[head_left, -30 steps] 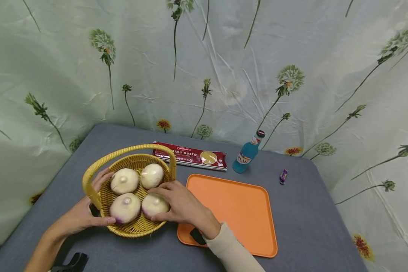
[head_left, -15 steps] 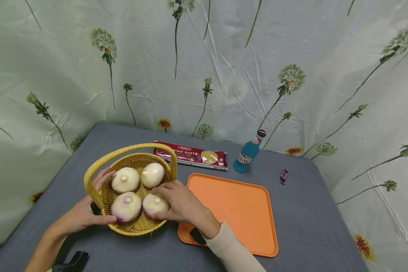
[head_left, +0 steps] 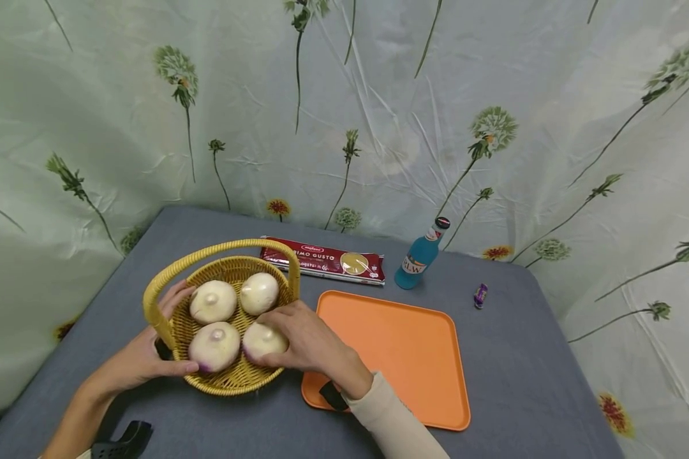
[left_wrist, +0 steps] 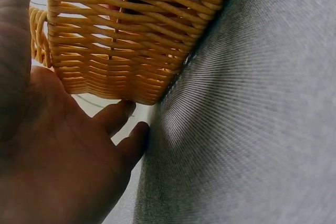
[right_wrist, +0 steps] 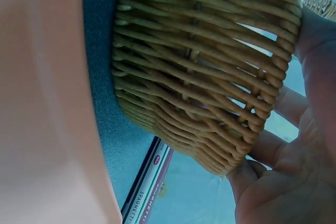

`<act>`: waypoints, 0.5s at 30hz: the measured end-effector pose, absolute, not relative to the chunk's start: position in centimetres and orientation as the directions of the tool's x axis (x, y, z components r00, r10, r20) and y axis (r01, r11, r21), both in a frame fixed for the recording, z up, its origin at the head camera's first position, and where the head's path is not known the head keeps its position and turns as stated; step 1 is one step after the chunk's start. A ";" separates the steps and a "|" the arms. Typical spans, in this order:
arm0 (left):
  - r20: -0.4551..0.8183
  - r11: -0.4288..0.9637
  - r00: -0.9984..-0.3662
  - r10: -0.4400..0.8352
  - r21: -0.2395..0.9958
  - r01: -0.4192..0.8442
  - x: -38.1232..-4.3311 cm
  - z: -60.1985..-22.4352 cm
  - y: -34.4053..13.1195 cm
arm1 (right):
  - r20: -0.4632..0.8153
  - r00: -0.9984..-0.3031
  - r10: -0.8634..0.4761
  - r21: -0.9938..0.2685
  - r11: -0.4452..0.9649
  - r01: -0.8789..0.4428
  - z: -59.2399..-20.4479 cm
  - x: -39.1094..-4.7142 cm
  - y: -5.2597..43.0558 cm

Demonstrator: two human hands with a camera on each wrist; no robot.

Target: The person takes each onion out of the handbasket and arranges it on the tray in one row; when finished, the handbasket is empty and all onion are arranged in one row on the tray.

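A yellow wicker basket with a tall arched handle stands on the left of the table. White turnips with purple tinges lie inside: one at back left, one at back right, one at front left. My left hand holds the basket's left side, thumb at the front rim and fingers farther back. Over the right rim, my right hand grips the front-right turnip, thumb on its near side. The left wrist view shows fingers against the weave.
An orange tray lies right of the basket, partly under my right forearm. Behind are a red spaghetti packet and a blue bottle. A small purple-wrapped sweet lies farther right. A patterned curtain hangs behind the table.
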State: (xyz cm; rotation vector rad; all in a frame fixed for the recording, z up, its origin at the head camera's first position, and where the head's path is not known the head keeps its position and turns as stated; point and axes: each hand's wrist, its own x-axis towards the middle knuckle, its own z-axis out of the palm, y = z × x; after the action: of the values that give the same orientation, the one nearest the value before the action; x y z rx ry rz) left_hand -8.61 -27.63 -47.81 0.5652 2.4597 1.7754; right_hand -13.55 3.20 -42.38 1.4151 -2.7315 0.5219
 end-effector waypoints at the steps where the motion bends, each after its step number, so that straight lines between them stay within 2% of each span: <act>1: 0.166 0.270 -0.931 0.324 0.927 0.259 -8.6 -47.8 -27.6 | 0.174 -0.585 -0.792 -0.287 0.528 -0.800 -42.4 -13.6 3.3; 15: 0.169 0.271 -0.928 0.332 0.925 0.266 -8.5 -47.5 -27.4 | 0.232 -0.561 -0.795 -0.360 0.465 -0.809 -42.2 -13.4 3.9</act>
State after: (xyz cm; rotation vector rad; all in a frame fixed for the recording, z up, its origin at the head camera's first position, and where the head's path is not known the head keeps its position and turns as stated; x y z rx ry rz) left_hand -8.50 -27.39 -47.54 0.5791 2.4571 1.7705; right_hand -13.45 3.91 -42.18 1.4574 -2.6623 0.6808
